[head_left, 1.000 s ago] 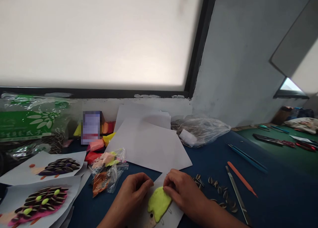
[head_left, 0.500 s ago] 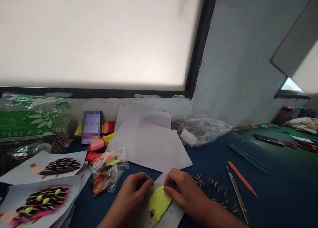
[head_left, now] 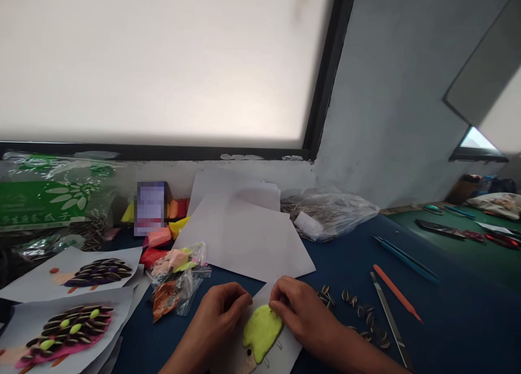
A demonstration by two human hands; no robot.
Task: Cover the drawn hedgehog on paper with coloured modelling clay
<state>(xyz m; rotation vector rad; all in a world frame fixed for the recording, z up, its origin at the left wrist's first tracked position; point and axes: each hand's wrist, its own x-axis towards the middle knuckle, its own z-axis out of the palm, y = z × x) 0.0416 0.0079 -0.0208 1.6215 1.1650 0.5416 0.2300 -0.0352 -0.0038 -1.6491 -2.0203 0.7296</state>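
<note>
A flat yellow-green piece of modelling clay [head_left: 262, 329] forms the body of a hedgehog on a sheet of paper [head_left: 280, 355], with a pale snout, a dark eye and drawn feet. My right hand [head_left: 299, 308] is closed, thumb and fingers pinched at the clay's upper edge. To the left of the clay is my left hand [head_left: 222, 311], its thumb and forefinger brought together over the paper's edge. Whether anything is between the left fingertips is hidden. Several sunflower seeds [head_left: 368, 314] lie on the blue table to the right of my right hand.
Two finished seed hedgehog pictures [head_left: 67, 333] lie at left, near bagged clay [head_left: 173, 262]. Blank white sheets [head_left: 248, 238] and a plastic bag [head_left: 334, 211] are behind. An orange tool [head_left: 396, 292], a metal blade-like tool [head_left: 391, 319] and blue tweezers [head_left: 407, 260] lie at right.
My right fingertips have shifted very slightly along the clay's upper edge. The left hand stays in place.
</note>
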